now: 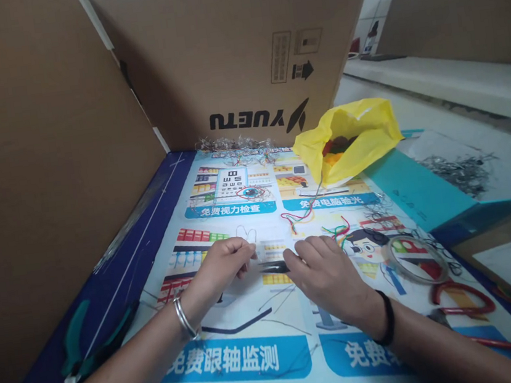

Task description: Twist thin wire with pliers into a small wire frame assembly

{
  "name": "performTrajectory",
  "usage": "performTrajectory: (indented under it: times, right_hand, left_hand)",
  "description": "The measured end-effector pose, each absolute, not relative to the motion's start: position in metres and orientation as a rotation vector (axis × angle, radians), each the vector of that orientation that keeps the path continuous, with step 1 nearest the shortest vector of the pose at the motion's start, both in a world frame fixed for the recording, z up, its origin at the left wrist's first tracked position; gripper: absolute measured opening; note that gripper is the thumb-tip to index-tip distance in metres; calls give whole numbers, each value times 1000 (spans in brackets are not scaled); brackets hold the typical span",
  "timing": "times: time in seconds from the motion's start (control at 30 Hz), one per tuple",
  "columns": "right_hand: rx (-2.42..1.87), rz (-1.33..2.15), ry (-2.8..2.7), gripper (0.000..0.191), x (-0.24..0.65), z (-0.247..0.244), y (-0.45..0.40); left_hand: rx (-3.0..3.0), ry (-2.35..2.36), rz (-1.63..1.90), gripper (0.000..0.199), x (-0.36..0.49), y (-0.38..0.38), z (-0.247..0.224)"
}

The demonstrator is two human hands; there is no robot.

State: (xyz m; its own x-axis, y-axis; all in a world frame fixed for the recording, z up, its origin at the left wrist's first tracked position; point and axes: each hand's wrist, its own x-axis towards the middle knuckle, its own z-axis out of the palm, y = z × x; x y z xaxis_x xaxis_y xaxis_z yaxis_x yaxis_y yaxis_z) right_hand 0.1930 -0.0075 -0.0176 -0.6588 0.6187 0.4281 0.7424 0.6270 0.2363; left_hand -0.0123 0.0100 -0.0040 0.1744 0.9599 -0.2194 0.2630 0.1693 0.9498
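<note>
My left hand (227,260) is closed in a pinch on a thin wire (246,235), whose bent loops stick up above the fingertips. In my right fist (328,269) is a slim dark pointed tool (273,267); its tip points left toward the pinching fingers, and its handle is hidden in the palm. Whether the tip touches the wire I cannot tell. Just beyond my right hand lie red and green threads (338,230), with a red and yellow cord (298,216) farther off.
Green-handled pliers (77,350) lie at left, red-handled cutters (464,299) and a wire coil (415,259) at right. A yellow bag (352,142) stands behind, near a blue box flap (418,187). Cardboard walls (238,50) rise behind and left. Wire clippings (235,142) line the back.
</note>
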Motion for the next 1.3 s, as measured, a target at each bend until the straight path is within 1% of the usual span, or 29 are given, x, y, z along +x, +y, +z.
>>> performTrajectory:
  times: [0.2,0.9,1.3]
  right_hand:
    - [-902,-732,-2548,19,195,-12,-10]
    - [-791,-681,-2503,19,190,-17,-9]
    - [-788,-622,-2546,22,188,-13,-10]
  left_hand:
    - [1298,1290,761,28,-10,8,-2]
    - [1266,1198,725,27,-7,3,-10]
    - [1331,1251,676,28,-7,4,-12]
